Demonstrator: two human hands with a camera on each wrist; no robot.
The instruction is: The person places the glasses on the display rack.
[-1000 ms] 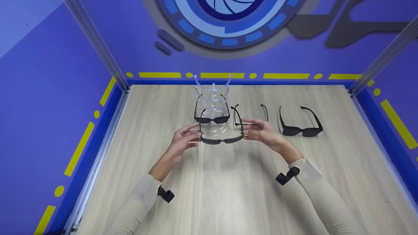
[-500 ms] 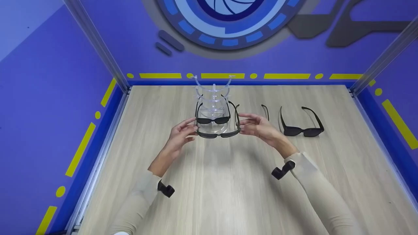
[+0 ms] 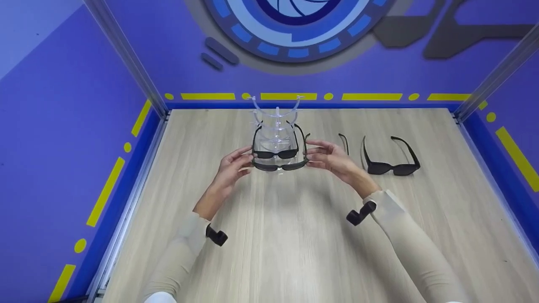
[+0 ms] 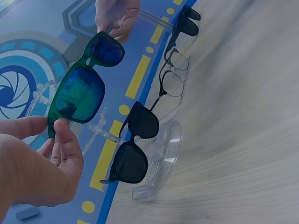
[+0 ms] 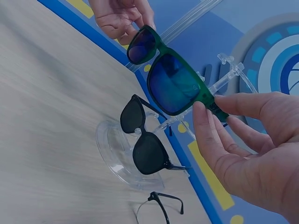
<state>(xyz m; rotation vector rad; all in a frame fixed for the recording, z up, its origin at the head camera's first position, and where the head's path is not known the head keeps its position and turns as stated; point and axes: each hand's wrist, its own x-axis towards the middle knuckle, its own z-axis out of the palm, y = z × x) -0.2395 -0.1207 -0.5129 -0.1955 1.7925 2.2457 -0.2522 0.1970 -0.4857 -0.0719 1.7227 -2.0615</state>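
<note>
Green-framed sunglasses with mirrored blue-green lenses are held up between both hands, temples pointing away from me. My left hand pinches them by the hinge end on the left. At the opposite hinge end, my right hand pinches the frame between thumb and fingers. Just behind is a clear tiered glasses stand with a round base. Black sunglasses rest on a low tier of it, behind and below the green pair. Whether the green pair touches the stand, I cannot tell.
To the right on the wooden table lie black sunglasses with temples unfolded. Between them and the stand are thin-framed eyeglasses, partly hidden by my right hand in the head view. Blue walls enclose the table's back and sides.
Both hands have carried the green-framed sunglasses away from me, and slightly left, closer to the stand. The pair now overlaps the stand's base in the head view. The other glasses stay put.
</note>
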